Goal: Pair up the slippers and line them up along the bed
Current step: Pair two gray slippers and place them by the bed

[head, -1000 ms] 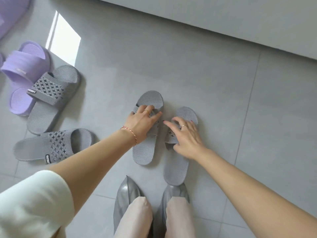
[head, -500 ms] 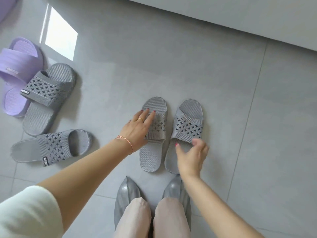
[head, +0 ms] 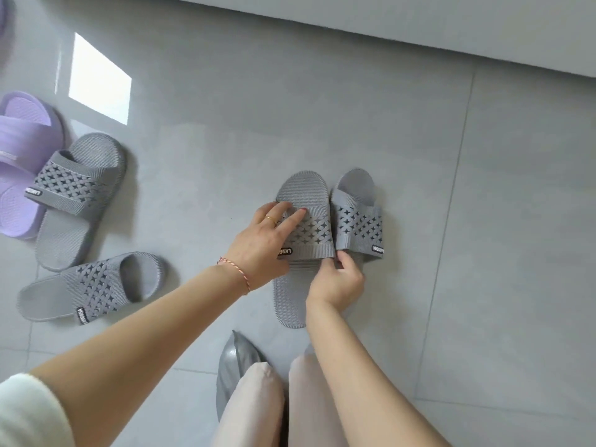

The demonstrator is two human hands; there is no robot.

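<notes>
A person crouches over a glossy grey tiled floor [head: 322, 124], both hands on a pair of grey knit-textured slippers at centre frame, toes pointing toward the pale bed base [head: 419, 17] along the top edge. The left hand [head: 261, 243] lies flat with fingers spread over the woven, star-perforated strap of the left slipper of the pair [head: 301, 246]; a gold ring and a red-and-white cord bracelet show on that hand and wrist. The right hand [head: 338, 279] is curled, fingers pinching the rear edge of the strap of the right slipper of the pair [head: 356, 217], which sits touching its mate, side by side. Both soles are ribbed and round-toed, with small black labels on the straps. At left, well apart, two more grey slippers lie unpaired: one angled upward [head: 79, 195], partly overlapping a smooth lilac slipper [head: 19, 156], the other turned sideways [head: 93, 287] below it. Shiny silver shoe covers [head: 235, 369] and pale trouser legs fill the bottom centre.
</notes>
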